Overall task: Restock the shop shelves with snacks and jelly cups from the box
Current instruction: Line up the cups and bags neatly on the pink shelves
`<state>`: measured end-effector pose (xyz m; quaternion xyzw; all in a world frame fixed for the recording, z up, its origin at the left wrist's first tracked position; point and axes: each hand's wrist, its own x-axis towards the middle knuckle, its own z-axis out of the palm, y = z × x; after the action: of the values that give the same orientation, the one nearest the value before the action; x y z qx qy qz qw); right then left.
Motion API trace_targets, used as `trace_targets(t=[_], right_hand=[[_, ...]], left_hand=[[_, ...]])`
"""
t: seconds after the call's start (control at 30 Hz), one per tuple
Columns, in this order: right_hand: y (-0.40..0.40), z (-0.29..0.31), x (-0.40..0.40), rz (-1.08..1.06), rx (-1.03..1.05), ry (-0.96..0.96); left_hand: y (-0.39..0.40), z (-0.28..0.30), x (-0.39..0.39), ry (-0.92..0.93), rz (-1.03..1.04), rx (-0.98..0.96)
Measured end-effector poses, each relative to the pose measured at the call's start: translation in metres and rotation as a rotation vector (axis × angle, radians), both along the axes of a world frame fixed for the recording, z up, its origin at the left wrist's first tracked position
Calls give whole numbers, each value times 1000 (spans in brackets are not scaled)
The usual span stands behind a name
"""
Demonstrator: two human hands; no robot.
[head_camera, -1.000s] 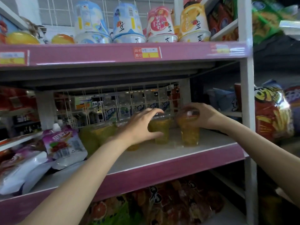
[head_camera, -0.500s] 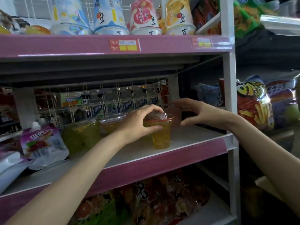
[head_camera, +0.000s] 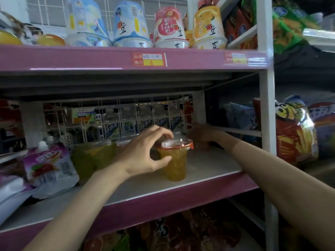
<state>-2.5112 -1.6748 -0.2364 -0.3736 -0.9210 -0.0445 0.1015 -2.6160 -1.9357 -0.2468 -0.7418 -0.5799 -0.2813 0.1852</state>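
A clear jelly cup [head_camera: 176,163] with yellow filling and a red-rimmed lid stands on the middle shelf [head_camera: 163,201]. My left hand [head_camera: 145,154] grips it, thumb on the side and fingers over the lid. More yellow-green jelly cups [head_camera: 97,156] stand in a row to its left. Behind the cup, my right hand [head_camera: 201,134] reaches to the dark back of the shelf. Its fingers are too dim to make out, and a cup-like shape sits just under it.
Purple drink pouches [head_camera: 47,163] lie at the shelf's left end. Large upturned cups [head_camera: 168,28] line the upper shelf. A white upright post [head_camera: 268,124] bounds the shelf on the right, with chip bags [head_camera: 293,131] beyond. Snack bags [head_camera: 181,236] fill the shelf below.
My left hand has closed on the front jelly cup. My right hand has let go of a cup it held and moved deeper toward the shelf's back.
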Motion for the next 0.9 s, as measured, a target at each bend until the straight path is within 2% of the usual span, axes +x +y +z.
trace_targets(t=[0.13,0.27,0.33,0.47,0.57,0.63,0.7,0.83,0.9], right_hand=[[-10,2,-4,75,-76,102],[-40,4,24,123,-241,306],[-63,2,48,181,-289,338],[-104,11,86,204,-330,210],[-118,17,85,129,-156,-60],[-123,19,83,131,-62,-71],[-120,16,84,128,-23,73],[-102,-2,87,25,-11,744],[-94,-10,85,32,-1,737]], left_hand=[[7,-8,3,5,-17,-1],[5,-10,0,-13,-16,24],[4,-11,1,-19,-10,22],[2,-11,4,-66,-5,7],[-1,-13,6,-71,20,-6],[-2,-13,8,-54,44,-9],[-4,-13,9,-44,58,-3],[-6,-15,5,-45,32,37],[-7,-14,1,-46,20,65]])
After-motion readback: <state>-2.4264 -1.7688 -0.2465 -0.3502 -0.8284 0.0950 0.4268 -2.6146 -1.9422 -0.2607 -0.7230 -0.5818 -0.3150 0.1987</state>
